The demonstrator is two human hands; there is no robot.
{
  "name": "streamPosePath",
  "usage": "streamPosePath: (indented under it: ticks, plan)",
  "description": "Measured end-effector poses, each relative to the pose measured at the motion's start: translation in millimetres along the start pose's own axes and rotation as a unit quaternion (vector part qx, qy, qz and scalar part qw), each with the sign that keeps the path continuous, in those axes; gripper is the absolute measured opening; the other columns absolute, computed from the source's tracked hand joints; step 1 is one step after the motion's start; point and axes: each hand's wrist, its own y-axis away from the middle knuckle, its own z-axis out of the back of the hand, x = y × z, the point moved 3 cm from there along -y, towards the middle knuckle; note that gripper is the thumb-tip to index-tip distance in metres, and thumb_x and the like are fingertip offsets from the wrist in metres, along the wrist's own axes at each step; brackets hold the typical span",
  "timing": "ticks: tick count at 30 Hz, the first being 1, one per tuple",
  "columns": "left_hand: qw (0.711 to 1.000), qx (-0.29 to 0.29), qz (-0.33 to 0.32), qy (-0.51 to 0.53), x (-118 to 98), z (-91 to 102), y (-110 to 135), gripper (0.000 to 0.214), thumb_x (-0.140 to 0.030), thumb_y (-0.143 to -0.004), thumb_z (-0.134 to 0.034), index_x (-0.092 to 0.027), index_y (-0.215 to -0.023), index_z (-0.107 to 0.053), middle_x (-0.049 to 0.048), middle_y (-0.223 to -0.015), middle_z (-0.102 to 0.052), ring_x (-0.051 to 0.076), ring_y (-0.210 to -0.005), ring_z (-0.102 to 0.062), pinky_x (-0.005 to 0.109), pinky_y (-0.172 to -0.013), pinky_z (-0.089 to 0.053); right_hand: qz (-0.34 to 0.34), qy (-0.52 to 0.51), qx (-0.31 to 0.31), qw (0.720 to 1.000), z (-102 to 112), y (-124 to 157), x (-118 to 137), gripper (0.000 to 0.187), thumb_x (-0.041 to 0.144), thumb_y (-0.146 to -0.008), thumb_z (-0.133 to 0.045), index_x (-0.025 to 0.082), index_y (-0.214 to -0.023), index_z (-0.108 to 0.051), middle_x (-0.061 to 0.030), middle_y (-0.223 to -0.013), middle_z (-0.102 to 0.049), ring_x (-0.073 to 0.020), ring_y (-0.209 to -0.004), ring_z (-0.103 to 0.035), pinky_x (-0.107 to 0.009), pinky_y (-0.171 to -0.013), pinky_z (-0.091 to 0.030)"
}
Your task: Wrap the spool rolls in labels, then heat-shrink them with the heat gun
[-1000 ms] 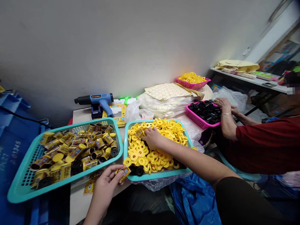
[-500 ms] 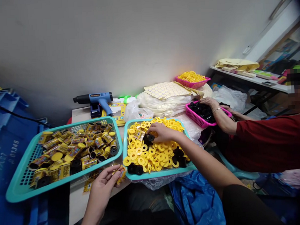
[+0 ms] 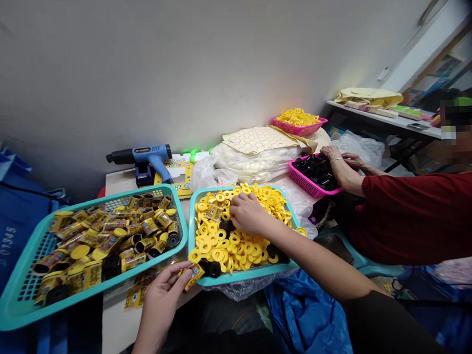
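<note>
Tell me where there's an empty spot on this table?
Bare tabletop shows at the near edge, between the canister basket and the left hand. A smaller strip lies behind that basket, beside the blue heat gun. Elsewhere it is crowded: the ring basket, plastic bags and pink baskets fill the rest.

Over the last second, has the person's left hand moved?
No. The left hand stays by the near-left corner of the teal basket of yellow rings, pinching a yellow printed piece.

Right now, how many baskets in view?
4: left teal basket, front left; middle teal basket, under right hand; near pink basket, by co-worker; far pink basket, behind it.
</note>
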Motion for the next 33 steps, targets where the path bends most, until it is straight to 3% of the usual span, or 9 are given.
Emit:
streamPosePath:
  ticks: [5, 9, 13, 19, 22, 26, 31, 33]
  plan:
    - [1.0, 0.009, -0.011, -0.018, -7, -3.5, 5, 0.043, -0.056, -0.058, -0.076, -0.019, -0.081, -0.075, 0.0097, -0.084, -0.076, 0.025, -0.083, -0.071, 0.033, -0.075, -0.058, 0.04, 0.04, 0.059, 0.997, -9, -11, 14, 0.024, 0.026, -0.09, -0.049, 0.016, -0.096, -0.071, -0.0129, -0.098, -0.07, -0.0271, -0.097, -0.054, -0.039, -0.081, -0.032]
    - [1.0, 0.024, 0.002, -0.01, 0, 2.2, 4, 0.043, -0.055, -0.057, -0.077, -0.019, -0.08, -0.075, 0.0086, -0.078, -0.076, 0.024, -0.074, -0.071, 0.031, -0.072, -0.058, 0.002, 0.078, 0.094, 0.993, -11, -15, 2, 0.023, 0.018, -0.087, -0.051, 0.013, -0.084, -0.073, -0.0156, -0.085, -0.074, -0.0274, -0.088, -0.059, -0.041, -0.081, -0.032]
    - [1.0, 0.021, 0.006, 0.016, 10, 6.9, 0, 0.045, -0.058, -0.057, -0.076, -0.02, -0.08, -0.075, 0.0096, -0.08, -0.076, 0.025, -0.078, -0.071, 0.032, -0.071, -0.058, -0.036, 0.106, 0.122, 0.986, -14, -18, 0, 0.015, 0.012, -0.076, -0.062, 0.013, -0.084, -0.074, -0.0177, -0.088, -0.074, -0.0291, -0.089, -0.061, -0.042, -0.083, -0.033]
    - [1.0, 0.028, -0.001, -0.014, -7, 4.6, 2, 0.046, -0.058, -0.057, -0.075, -0.019, -0.083, -0.076, 0.0096, -0.086, -0.076, 0.025, -0.082, -0.071, 0.031, -0.071, -0.058, -0.071, 0.087, 0.14, 0.984, -20, -33, 13, 0.017, 0.008, -0.07, -0.065, 0.011, -0.083, -0.075, -0.0202, -0.093, -0.073, -0.0323, -0.091, -0.061, -0.044, -0.085, -0.036]
    - [1.0, 0.008, 0.012, 0.019, -7, 8.5, 4, 0.048, -0.056, -0.05, -0.08, -0.018, -0.079, -0.075, 0.009, -0.081, -0.076, 0.025, -0.079, -0.071, 0.03, -0.07, -0.059, -0.07, 0.035, 0.104, 0.991, -9, -28, 7, 0.014, 0.009, -0.068, -0.067, 0.01, -0.08, -0.073, -0.0204, -0.093, -0.07, -0.0336, -0.094, -0.06, -0.043, -0.084, -0.038]
    - [0.997, 0.018, 0.051, 0.058, 5, 11.7, 2, 0.05, -0.055, -0.049, -0.081, -0.017, -0.081, -0.074, 0.0095, -0.08, -0.077, 0.025, -0.081, -0.072, 0.031, -0.073, -0.059, -0.075, -0.085, 0.008, 0.993, 12, 2, -13, 0.019, 0.02, -0.072, -0.066, 0.014, -0.09, -0.067, -0.0144, -0.104, -0.064, -0.0296, -0.103, -0.056, -0.038, -0.085, -0.042]
    - [0.997, 0.005, 0.019, 0.071, -2, 2.1, -1, 0.045, -0.052, -0.049, -0.082, -0.017, -0.076, -0.073, 0.0096, -0.082, -0.077, 0.023, -0.078, -0.072, 0.029, -0.073, -0.059, -0.128, -0.262, -0.094, 0.952, 5, 36, -25, 0.024, 0.02, -0.078, -0.055, 0.018, -0.101, -0.052, -0.0039, -0.094, -0.063, -0.0168, -0.078, -0.06, -0.029, -0.07, -0.048]
    - [0.997, -0.004, 0.002, 0.076, -12, -4.6, 0, 0.043, -0.049, -0.047, -0.083, -0.018, -0.074, -0.072, 0.0088, -0.079, -0.077, 0.022, -0.075, -0.072, 0.028, -0.07, -0.059, -0.139, -0.315, -0.126, 0.931, -4, 40, -22, 0.026, 0.018, -0.076, -0.052, 0.02, -0.103, -0.048, -0.0047, -0.1, -0.06, -0.0167, -0.081, -0.061, -0.029, -0.068, -0.049]
